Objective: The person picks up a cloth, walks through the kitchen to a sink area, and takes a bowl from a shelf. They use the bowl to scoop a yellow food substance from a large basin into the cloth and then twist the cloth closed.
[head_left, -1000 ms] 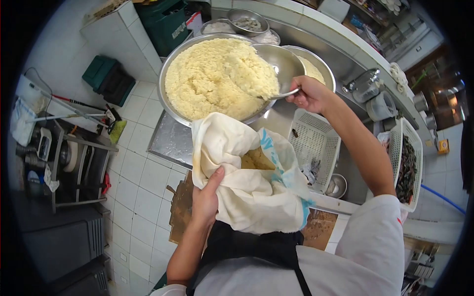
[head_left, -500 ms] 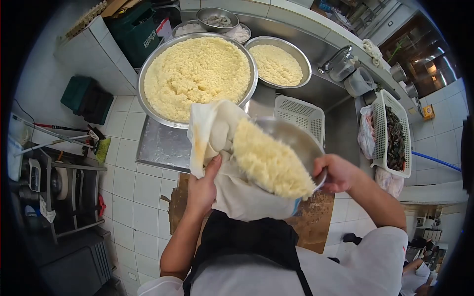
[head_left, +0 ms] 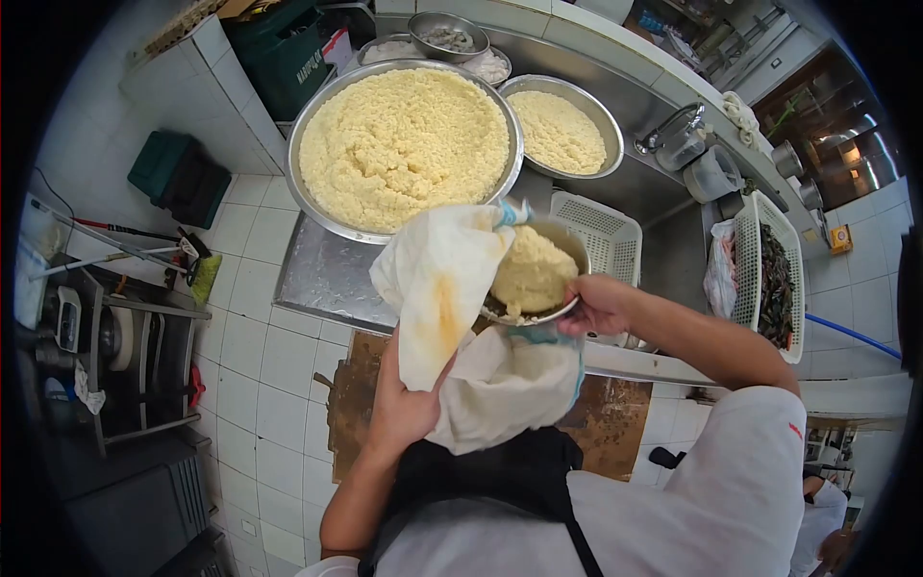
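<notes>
My left hand (head_left: 407, 409) grips a stained white cloth (head_left: 437, 288), which hangs in folds over and below it. The fingers are partly behind the cloth. With my right hand (head_left: 598, 306) I hold the rim of a metal bowl (head_left: 580, 252), tilted beside the cloth. A lump of pale yellow grated food (head_left: 534, 271) lies in the bowl, its left side against the cloth. Just beyond stands a large metal basin (head_left: 300, 183) heaped with the same yellow food. A smaller basin (head_left: 613, 154) of it sits to the right.
A white plastic basket (head_left: 630, 236) stands in the steel sink (head_left: 663, 250). At the right, another basket (head_left: 796, 308) holds dark contents. Small bowls, one of them metal (head_left: 471, 48), are at the back. A faucet (head_left: 673, 125) rises behind the sink. Part of another person (head_left: 817, 519) shows lower right.
The yellow food has moved off the cloth into the bowl. My right hand and the bowl have moved up and left, and my left hand has turned the cloth over toward the bowl.
</notes>
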### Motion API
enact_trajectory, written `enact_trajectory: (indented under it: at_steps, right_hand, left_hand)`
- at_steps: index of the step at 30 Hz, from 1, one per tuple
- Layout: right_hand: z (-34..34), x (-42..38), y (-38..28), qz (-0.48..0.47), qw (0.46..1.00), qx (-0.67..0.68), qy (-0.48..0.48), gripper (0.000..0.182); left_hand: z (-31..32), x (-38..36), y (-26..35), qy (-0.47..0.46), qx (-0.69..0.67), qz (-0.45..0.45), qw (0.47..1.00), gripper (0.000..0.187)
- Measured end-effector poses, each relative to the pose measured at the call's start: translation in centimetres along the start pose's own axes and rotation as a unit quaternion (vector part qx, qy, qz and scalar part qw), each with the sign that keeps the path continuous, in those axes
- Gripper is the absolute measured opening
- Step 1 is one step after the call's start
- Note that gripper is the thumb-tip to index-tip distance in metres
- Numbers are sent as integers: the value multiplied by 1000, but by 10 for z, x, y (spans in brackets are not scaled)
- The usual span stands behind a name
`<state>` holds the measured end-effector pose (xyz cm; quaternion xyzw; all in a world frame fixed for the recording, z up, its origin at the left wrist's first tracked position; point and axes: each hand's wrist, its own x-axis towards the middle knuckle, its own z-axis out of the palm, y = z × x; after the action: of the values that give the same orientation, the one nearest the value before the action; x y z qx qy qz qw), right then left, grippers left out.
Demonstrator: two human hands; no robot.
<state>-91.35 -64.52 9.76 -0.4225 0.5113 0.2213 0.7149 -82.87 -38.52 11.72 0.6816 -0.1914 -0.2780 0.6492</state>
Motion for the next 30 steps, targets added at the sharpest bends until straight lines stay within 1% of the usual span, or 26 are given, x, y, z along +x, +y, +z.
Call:
enact_trajectory:
  at_steps: [1, 2, 3, 5, 6, 8, 9, 11, 12, 13, 14, 15, 17, 18, 19, 21, 22, 23, 24, 25, 26, 27, 28, 29, 30]
  right_hand:
    - [2, 2, -4, -51, 998, -44, 21, 21]
    - [6, 3, -7, -52, 997, -45, 19, 21]
    - [10, 2, -10, -92, 992, -79, 41, 25]
    - [14, 1, -13, -170, 971, -146, 85, 40]
    - [11, 5, -11, -169, 972, -144, 84, 40]
    - [4, 21, -3, -234, 953, -162, 106, 45]
    - [-1, 26, -2, -233, 953, -159, 106, 45]
    - [-9, 29, 2, -253, 936, -206, 129, 49]
    - [-11, 26, 5, -251, 938, -203, 131, 49]
    - [-12, 19, 11, -290, 893, -300, 167, 51]
    - [-11, 13, 15, -327, 835, -395, 199, 54]
    - [-9, 11, 20, -327, 836, -394, 198, 54]
    - [-7, 9, 31, -434, 731, -479, 220, 58]
    - [-1, 13, 34, -416, 752, -467, 210, 65]
    - [6, 15, 35, -413, 755, -464, 210, 65]
    - [18, 17, 32, -437, 709, -500, 237, 72]
    - [18, 19, 31, -447, 705, -496, 239, 68]
    - [18, 17, 27, -446, 707, -496, 235, 68]
    - [17, 11, 21, -454, 698, -504, 227, 68]
    - [17, 8, 19, -461, 690, -513, 219, 68]
    - [17, 10, 19, -462, 680, -523, 222, 66]
    - [13, 12, 20, -464, 679, -526, 218, 66]
    - [6, 16, 20, -540, 655, -486, 207, 67]
    - [2, 20, 18, -615, 603, -456, 225, 67]
    - [0, 23, 15, -681, 541, -426, 248, 67]
  left_hand:
    - [3, 2, -1, 18, -17, 6, 1000, 38]
    - [5, 3, -2, 36, -33, 13, 999, 37]
    - [6, 4, -4, 37, -32, 14, 999, 37]
    - [7, 5, -11, 68, -47, -3, 997, 37]
    - [8, 5, -16, 67, -45, -4, 997, 37]
    - [8, 5, -26, 93, -50, 10, 994, 37]
    - [8, 4, -26, 91, -48, 10, 995, 37]
    - [10, 2, -24, 46, -62, 22, 997, 38]
    - [12, -1, -27, 43, -61, 20, 997, 38]
    - [14, -5, -31, 73, -72, -1, 995, 37]
    - [16, -8, -33, 106, -85, -19, 991, 35]
    - [16, -10, -32, 106, -83, -21, 991, 35]
    - [15, -16, -23, 113, -107, 7, 988, 32]
    - [12, -19, -15, 128, -79, -24, 988, 32]
    - [10, -22, -13, 126, -77, -27, 989, 32]
    - [5, -25, -11, 219, -142, -52, 964, 34]
    - [-1, -26, -13, 254, -187, -48, 948, 36]
    - [-8, -26, -6, 257, -185, -50, 947, 36]
    - [-15, -23, 10, 213, -296, -38, 931, 36]
    - [-22, -18, 19, 166, -402, -27, 900, 36]
    - [-27, -12, 20, 163, -417, -13, 894, 36]
    - [-32, -11, 13, 168, -418, -11, 893, 36]
    - [-38, -9, 1, 208, -315, -13, 926, 36]
    - [-40, -7, -4, 247, -209, -15, 946, 36]
    - [-36, -10, -4, 257, -174, -10, 950, 36]
